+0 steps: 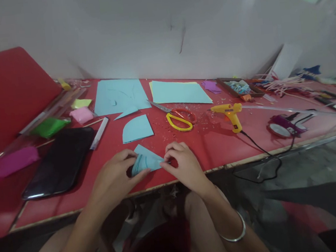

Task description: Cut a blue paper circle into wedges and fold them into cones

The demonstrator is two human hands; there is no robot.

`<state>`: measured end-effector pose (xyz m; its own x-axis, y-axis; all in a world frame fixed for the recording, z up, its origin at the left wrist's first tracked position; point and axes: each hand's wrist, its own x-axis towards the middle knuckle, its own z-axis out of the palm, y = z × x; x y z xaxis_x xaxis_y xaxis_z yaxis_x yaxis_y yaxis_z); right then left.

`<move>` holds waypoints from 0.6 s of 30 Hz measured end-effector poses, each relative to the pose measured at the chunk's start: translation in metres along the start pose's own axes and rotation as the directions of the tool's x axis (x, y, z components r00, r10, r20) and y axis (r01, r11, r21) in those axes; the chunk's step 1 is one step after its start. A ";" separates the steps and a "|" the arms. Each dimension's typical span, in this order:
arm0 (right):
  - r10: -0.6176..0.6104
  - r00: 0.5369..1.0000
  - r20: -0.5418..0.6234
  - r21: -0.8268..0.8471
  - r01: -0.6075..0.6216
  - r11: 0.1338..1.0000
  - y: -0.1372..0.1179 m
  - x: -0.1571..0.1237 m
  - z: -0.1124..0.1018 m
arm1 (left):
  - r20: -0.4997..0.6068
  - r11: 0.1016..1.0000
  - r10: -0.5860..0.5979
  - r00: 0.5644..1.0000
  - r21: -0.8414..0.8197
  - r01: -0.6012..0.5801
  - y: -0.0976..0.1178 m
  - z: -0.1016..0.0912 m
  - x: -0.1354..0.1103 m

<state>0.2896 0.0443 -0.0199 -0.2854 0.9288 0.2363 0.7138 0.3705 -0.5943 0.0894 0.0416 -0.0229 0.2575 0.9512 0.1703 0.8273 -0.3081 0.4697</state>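
Note:
My left hand [115, 176] and my right hand [182, 164] both pinch a small light blue paper piece [146, 159] just above the red table [217, 145] near its front edge. The left fingers curl round the paper's rolled left end. The right fingertips grip its right corner. Beyond it lies a quarter-round blue paper cut-out [137, 129].
Two light blue sheets [119, 95] [179, 92] lie at the back. Yellow and red scissors [177, 119] and a yellow glue gun [230, 114] with a black cord sit to the right. A black tablet [61, 160], coloured clay packs and a ruler lie left. Craft clutter fills the far right.

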 end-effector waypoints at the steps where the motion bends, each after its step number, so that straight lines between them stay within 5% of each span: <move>1: 0.000 1.000 -0.002 -0.004 0.000 1.000 0.000 0.000 0.000 | -0.012 1.000 -0.009 1.000 0.024 0.009 0.000 0.002 0.000; 7: 0.025 0.999 -0.032 -0.026 -0.026 0.999 -0.001 -0.003 0.000 | -0.059 0.996 -0.028 0.998 0.083 0.033 -0.003 0.009 0.000; 18: 0.049 0.998 -0.042 -0.019 -0.050 0.999 0.004 -0.006 -0.005 | 0.030 0.999 0.013 0.999 -0.031 -0.012 -0.010 0.001 0.001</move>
<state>0.2972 0.0403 -0.0202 -0.2227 0.9452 0.2390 0.7395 0.3235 -0.5903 0.0820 0.0454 -0.0284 0.2830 0.9473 0.1503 0.8084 -0.3199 0.4940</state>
